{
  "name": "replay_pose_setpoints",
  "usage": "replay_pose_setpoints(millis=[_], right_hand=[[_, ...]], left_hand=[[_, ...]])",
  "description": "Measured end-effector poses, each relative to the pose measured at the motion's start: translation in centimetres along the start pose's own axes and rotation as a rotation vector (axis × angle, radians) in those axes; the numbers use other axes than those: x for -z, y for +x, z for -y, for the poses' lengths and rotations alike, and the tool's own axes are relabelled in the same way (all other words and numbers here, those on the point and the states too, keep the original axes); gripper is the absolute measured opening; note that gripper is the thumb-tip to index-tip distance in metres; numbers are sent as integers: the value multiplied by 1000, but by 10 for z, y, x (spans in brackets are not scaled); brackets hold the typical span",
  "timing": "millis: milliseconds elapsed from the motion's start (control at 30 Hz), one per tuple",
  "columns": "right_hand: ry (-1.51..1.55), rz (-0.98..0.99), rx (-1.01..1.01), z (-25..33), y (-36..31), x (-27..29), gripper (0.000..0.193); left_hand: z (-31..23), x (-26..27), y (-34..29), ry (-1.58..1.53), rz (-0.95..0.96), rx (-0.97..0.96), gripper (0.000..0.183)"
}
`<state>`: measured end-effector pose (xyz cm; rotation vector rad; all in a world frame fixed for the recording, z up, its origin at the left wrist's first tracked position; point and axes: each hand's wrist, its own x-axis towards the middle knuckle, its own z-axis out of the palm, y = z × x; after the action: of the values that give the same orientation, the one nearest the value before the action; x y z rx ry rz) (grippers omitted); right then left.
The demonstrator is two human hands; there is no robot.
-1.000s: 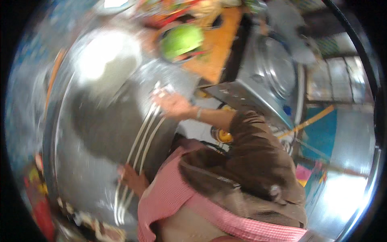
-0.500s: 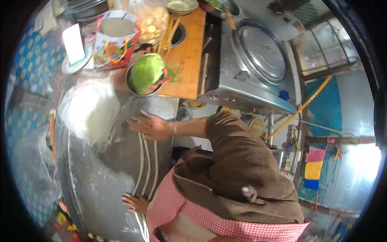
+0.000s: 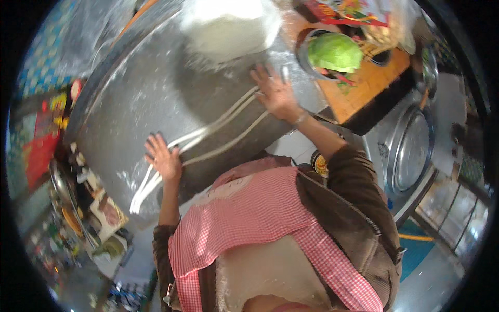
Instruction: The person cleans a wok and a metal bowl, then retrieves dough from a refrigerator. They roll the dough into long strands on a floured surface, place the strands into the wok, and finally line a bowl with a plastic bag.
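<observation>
Several long, thin, pale dough strands (image 3: 228, 117) run side by side across the grey metal work table (image 3: 135, 114). My left hand (image 3: 165, 160) lies flat over them toward their left ends, fingers spread. Further right, palm down, my right hand (image 3: 278, 96) covers the opposite ends, its fingers also spread and stretched out. Neither hand grips anything. Beyond the right hand is a heap of white flour (image 3: 228, 34) at the far side. A metal bowl (image 3: 306, 52) with a green cabbage piece (image 3: 335, 52) stands to the right of that hand.
A wooden board (image 3: 366, 93) adjoins the table on the right, beside a stove with a round metal lid (image 3: 410, 151). A red printed bag (image 3: 348, 13) stands at the far right. Clear plastic sheeting (image 3: 99, 36) hangs past the table's far left edge, and clutter lies at the left.
My view has turned, so the table and strands now run crosswise. Both hands remain flat on the strands, and the left hand and forearm show more fully.
</observation>
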<state>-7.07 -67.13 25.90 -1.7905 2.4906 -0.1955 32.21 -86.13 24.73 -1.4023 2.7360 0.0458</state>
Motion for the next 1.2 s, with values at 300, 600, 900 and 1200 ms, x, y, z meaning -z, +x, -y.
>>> replay_pose_setpoints(millis=[300, 600, 900, 1200], right_hand=[[-94, -3, 67, 7, 3, 10, 73], [211, 110, 390, 160, 27, 8, 81], [228, 164, 782, 323, 13, -26, 80], [173, 45, 747, 384, 37, -62, 78]], left_hand=[[9, 10, -23, -55, 45, 73, 85], [192, 3, -71, 70, -230, 384, 84], [176, 4, -184, -68, 207, 254, 76], [230, -8, -154, -38, 54, 191, 79]])
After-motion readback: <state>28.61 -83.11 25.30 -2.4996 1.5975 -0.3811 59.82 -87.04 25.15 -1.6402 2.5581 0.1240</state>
